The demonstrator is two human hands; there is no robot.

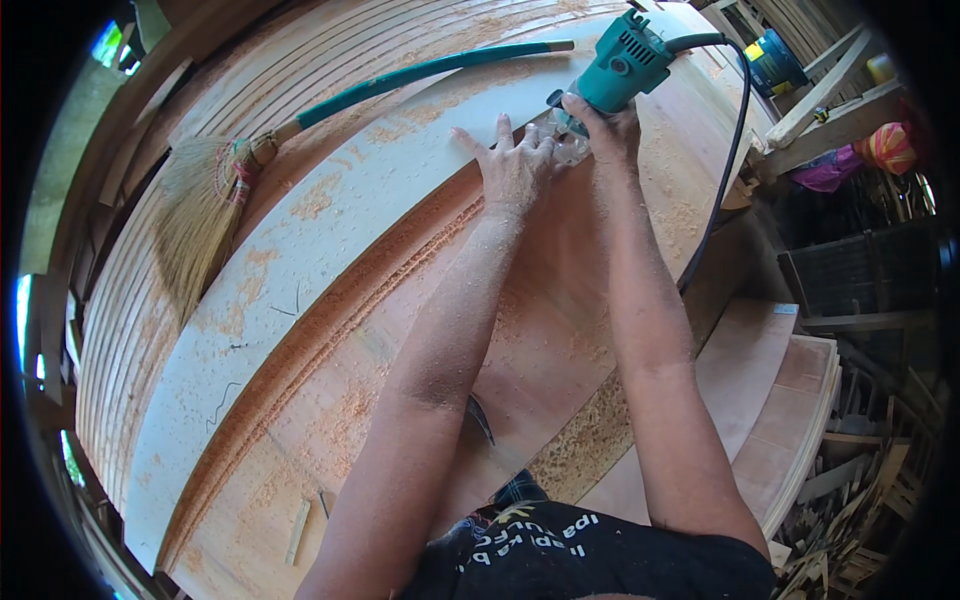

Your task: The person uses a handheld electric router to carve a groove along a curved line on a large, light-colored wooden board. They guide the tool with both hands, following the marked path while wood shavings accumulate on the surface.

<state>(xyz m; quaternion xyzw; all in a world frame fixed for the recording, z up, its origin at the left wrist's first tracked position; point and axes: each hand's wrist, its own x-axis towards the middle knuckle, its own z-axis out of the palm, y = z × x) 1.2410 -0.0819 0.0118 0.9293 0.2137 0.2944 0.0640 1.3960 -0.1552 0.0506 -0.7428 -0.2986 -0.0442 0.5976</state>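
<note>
My right hand (612, 132) is wrapped around the lower part of a green trim router (622, 68), which leans a little at the far edge of the work. Its clear base (572, 145) rests by the edge of a long curved white board (345, 205). Beside the base, my left hand (515, 172) lies with fingers spread over the white board's edge, the fingers nearest the router close to its base. Under the board, a reddish wood panel (540, 290) carries a shaving-filled groove (370, 290) along the curve. The router's bit is hidden.
A straw broom (205, 205) with a green handle lies across ribbed wood at the left. The router's black cord (738, 130) hangs down on the right. Stacked curved panels (775, 420) and wood scraps sit at the right. A dark pointed tool (480, 420) lies under my left arm.
</note>
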